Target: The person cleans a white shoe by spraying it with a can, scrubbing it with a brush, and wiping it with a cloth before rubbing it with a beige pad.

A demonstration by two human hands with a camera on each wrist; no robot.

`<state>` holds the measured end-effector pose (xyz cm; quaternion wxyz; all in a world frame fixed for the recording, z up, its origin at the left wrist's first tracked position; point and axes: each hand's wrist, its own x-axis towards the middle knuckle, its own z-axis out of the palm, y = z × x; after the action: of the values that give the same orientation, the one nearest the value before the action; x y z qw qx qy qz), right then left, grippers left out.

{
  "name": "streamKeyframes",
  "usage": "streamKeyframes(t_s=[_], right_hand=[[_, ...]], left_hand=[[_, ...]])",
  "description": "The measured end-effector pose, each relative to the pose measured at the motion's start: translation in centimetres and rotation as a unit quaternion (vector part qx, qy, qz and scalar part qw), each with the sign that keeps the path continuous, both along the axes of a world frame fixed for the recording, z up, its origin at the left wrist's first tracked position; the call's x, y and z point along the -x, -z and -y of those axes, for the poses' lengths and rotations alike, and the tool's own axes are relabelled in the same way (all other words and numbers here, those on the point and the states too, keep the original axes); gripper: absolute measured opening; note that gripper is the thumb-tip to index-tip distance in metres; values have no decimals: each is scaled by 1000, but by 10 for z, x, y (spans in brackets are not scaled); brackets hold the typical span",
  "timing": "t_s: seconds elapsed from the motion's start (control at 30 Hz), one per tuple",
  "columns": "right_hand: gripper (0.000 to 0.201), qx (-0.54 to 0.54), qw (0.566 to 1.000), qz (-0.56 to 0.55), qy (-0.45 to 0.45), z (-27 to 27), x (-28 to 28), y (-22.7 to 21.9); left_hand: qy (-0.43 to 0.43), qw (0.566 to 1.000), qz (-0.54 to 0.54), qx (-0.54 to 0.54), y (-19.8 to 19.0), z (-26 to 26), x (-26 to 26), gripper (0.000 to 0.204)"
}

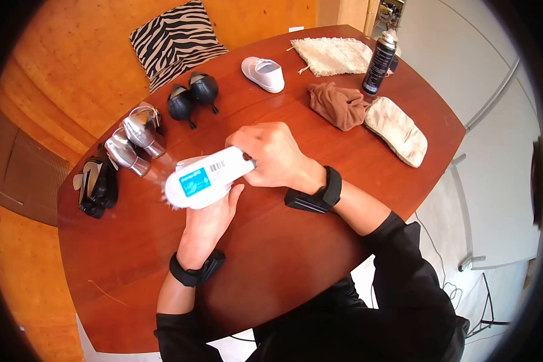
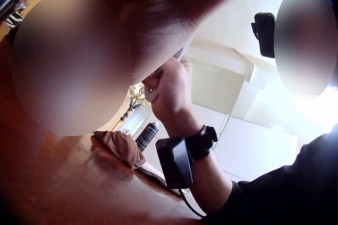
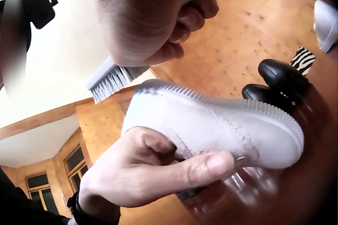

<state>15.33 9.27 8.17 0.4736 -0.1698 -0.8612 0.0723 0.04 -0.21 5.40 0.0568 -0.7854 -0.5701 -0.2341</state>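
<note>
Over the middle of the table, my right hand [image 1: 277, 154] grips the handle of a white brush [image 1: 226, 166] with a blue label and barcode on its back. Its pale bristles [image 3: 113, 82] show in the right wrist view, beyond the shoe's heel end. My left hand [image 1: 208, 229] holds a white shoe [image 3: 211, 122], tilted with its ridged sole edge upward. The thumb [image 3: 206, 169] lies along the shoe's side, while the other fingers are mostly hidden by the shoe. From the head view, the brush covers most of this shoe.
Another white shoe [image 1: 263, 75] stands at the back. Black shoes [image 1: 204, 90], silver heels [image 1: 142, 130] and black strapped shoes [image 1: 102, 187] line the left side. Towards the right are a brown cloth [image 1: 336, 105], a cream pad [image 1: 397, 131], a spray can [image 1: 379, 63] and a cream cloth bag [image 1: 338, 55].
</note>
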Motion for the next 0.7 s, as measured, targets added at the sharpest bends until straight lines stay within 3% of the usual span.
streamKeyframes(t_s=[0.1,0.17,0.3,0.4,0.53,0.63,0.7], right_hand=[[15,4,1000,14,10,-6,-2,6],[15,9,1000,11,20,-16,-5,13],[15,47,995,10,87,-22,-7,11],[17,33,999,-26,2,-4,-2,1],[16,33,999,0,-22,1,1,2],[16,33,999,-12,7,-15,-2,15],[16,68,995,-5,73,-26,-6,18]], left_hand=[[-2,1000,1,9,-3,1,-2,30],[19,999,1,-48,-2,-2,-1,30],[17,999,6,-32,-5,-1,-2,29],[13,1000,2,-23,-3,-1,-1,27],[14,1000,7,-14,-4,-1,-2,27],[12,1000,-1,-26,-6,-1,-2,28],[25,999,18,-35,-7,-3,-1,29]])
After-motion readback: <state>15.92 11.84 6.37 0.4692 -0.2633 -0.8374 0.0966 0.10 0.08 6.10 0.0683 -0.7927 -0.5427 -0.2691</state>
